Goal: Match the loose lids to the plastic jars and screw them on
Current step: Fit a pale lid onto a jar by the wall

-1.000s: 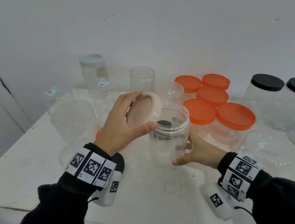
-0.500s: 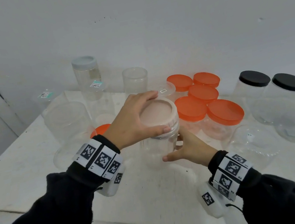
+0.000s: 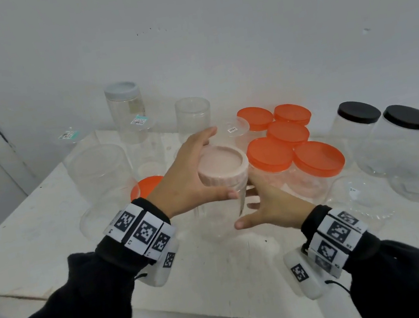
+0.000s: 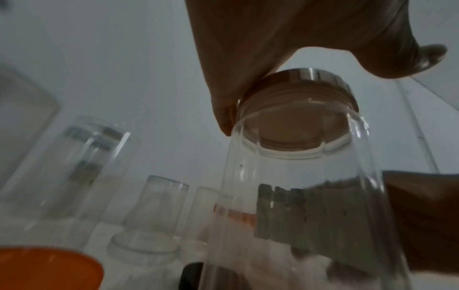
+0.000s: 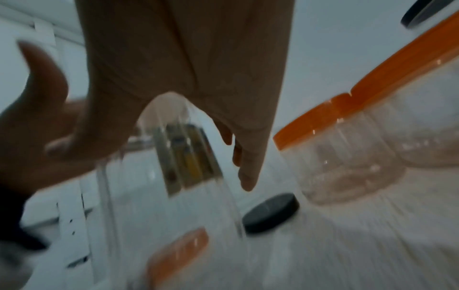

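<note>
A clear plastic jar (image 3: pixel 219 218) stands upright near the table's front, with a pale pink ribbed lid (image 3: pixel 221 163) sitting level on its mouth. My left hand (image 3: pixel 187 175) grips that lid from the left, fingers over its far rim and thumb on the near rim. In the left wrist view the lid (image 4: pixel 298 94) shows from below, seated over the jar's (image 4: pixel 298 196) neck threads. My right hand (image 3: pixel 269 204) holds the jar's body from the right, fingers round the far side and thumb at the near side. The right wrist view is blurred; the jar (image 5: pixel 174 176) shows under my palm.
Several orange-lidded jars (image 3: pixel 317 159) crowd close behind the right hand, and black-lidded jars (image 3: pixel 359 112) stand further right. A loose orange lid (image 3: pixel 146 185) and open clear jars (image 3: pixel 98 172) lie left. A loose black lid (image 5: pixel 270 212) lies behind the held jar.
The left hand brought the pink lid from tilted beside the jar's mouth down onto it, where it now sits level. The right hand has stayed on the jar's body.
</note>
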Motion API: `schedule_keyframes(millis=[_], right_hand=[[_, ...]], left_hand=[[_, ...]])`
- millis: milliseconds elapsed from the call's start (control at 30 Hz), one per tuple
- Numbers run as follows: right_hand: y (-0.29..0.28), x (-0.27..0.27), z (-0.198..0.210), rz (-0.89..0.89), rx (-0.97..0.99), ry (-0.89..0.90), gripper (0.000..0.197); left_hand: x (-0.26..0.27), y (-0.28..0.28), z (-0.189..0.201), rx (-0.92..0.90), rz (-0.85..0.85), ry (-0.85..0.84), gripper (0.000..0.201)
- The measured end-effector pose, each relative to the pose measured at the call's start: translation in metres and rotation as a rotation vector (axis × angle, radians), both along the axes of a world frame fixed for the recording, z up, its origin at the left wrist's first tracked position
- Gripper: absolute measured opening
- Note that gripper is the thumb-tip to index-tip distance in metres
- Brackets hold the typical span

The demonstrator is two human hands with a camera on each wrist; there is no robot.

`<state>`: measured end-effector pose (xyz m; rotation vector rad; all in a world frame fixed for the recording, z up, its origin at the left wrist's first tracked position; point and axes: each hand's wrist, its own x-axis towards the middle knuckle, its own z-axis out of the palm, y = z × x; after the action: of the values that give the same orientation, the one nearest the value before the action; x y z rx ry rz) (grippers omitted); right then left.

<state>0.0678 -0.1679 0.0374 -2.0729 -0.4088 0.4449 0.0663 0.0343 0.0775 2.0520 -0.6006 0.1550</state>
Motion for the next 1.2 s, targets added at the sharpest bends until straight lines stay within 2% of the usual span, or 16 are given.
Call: schedule_keyframes(millis=[100, 233, 333, 433, 533, 667, 800, 967, 1200], right_hand=[[-0.01, 0.002, 0.033, -0.019, 0.028, -0.032, 0.113], [-0.007, -0.002, 0.085, -0.002, 0.018, -0.193, 0.107], [0.01, -0.003, 0.112, 0.089, -0.217, -0.29, 0.105], [0.028, 0.003, 0.127, 0.223, -0.485, -0.348, 0.093], [0.042, 0.01, 0.133, 0.323, -0.651, -0.332, 0.085], [0.055, 0.019, 0.129, 0.392, -0.821, -0.344, 0.084], [0.06, 0.024, 0.13, 0.435, -0.85, -0.342, 0.096], [0.067, 0.022, 0.132, 0.564, -0.934, -0.434, 0.092], [0.063, 0.024, 0.129, 0.626, -0.915, -0.452, 0.09]], left_hand=[[-0.003, 0.009, -0.011, -0.143, 0.022, 0.065, 0.121], [-0.005, 0.01, -0.028, -0.227, 0.042, 0.137, 0.125], [-0.006, 0.003, -0.038, -0.271, 0.038, 0.217, 0.13], [-0.006, -0.004, -0.041, -0.369, 0.024, 0.252, 0.116], [-0.003, -0.006, -0.043, -0.431, 0.031, 0.276, 0.098], [0.002, -0.003, -0.049, -0.456, 0.04, 0.302, 0.099], [0.004, -0.001, -0.05, -0.437, 0.043, 0.293, 0.098], [0.003, 0.001, -0.047, -0.42, 0.021, 0.286, 0.099], [0.0, 0.004, -0.038, -0.429, -0.101, 0.281, 0.069]])
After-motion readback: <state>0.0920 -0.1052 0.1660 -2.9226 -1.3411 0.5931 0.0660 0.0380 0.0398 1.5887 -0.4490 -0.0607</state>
